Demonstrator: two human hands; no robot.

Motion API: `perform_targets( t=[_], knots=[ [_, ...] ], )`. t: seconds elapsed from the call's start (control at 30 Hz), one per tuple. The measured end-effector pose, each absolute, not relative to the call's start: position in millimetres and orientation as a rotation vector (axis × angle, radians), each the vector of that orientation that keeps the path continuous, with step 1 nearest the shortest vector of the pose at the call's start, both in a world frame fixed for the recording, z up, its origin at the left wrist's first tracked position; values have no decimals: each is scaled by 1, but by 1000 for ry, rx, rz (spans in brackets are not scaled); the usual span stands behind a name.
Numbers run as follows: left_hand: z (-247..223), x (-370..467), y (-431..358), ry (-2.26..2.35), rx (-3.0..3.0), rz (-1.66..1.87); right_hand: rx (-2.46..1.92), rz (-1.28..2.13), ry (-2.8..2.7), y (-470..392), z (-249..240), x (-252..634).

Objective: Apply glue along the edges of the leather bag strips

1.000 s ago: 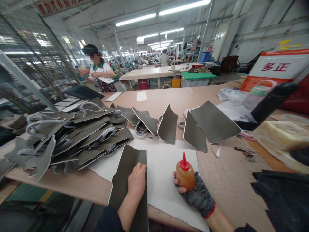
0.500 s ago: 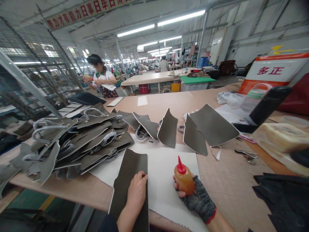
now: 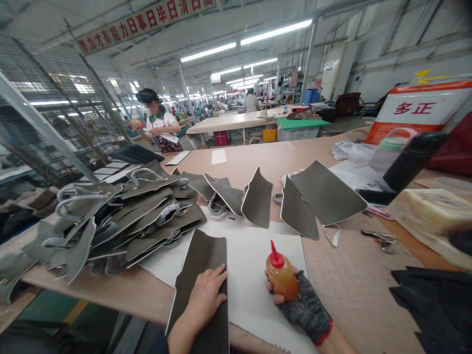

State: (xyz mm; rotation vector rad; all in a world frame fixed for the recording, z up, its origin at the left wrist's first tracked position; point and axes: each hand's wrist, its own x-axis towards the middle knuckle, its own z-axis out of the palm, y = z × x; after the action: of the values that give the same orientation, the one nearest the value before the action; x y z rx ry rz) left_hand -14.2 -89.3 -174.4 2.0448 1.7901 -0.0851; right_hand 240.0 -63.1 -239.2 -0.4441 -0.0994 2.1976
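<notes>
My left hand (image 3: 206, 295) lies flat on a dark grey leather panel (image 3: 202, 258), fingers spread, pressing it onto white paper (image 3: 247, 268) at the near table edge. In a dark fingerless glove, my right hand (image 3: 300, 302) grips an amber glue bottle (image 3: 282, 275) with a red nozzle, held upright just right of the panel. More grey panels (image 3: 313, 196) stand curled behind the paper.
A heap of grey bag pieces with handles (image 3: 121, 216) fills the table's left. Scissors (image 3: 381, 240), a black flask (image 3: 413, 160), a yellowish block (image 3: 427, 211) and black sheets (image 3: 435, 305) lie to the right. A person (image 3: 158, 125) stands far left.
My left hand has spread its fingers and slid slightly down the panel. The bottle has stayed upright in my right hand. The camera has tilted up a little.
</notes>
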Motion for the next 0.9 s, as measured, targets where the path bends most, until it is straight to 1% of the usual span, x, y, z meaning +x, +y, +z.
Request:
perform_targets(
  t=[0.33,0.5,0.63,0.9],
  knots=[
    [-166,-15,-90,1753,1993,-78,-523,2140,-53,-69,-240,238],
    [-168,-19,-66,1673,1969,-126,-516,2167,-57,-68,-242,239],
    [-172,-19,-47,1558,1977,-131,-468,2199,-76,-62,-253,240],
    [-181,-21,-55,1614,1786,136,-344,2365,-187,-45,-273,245]
  ],
)
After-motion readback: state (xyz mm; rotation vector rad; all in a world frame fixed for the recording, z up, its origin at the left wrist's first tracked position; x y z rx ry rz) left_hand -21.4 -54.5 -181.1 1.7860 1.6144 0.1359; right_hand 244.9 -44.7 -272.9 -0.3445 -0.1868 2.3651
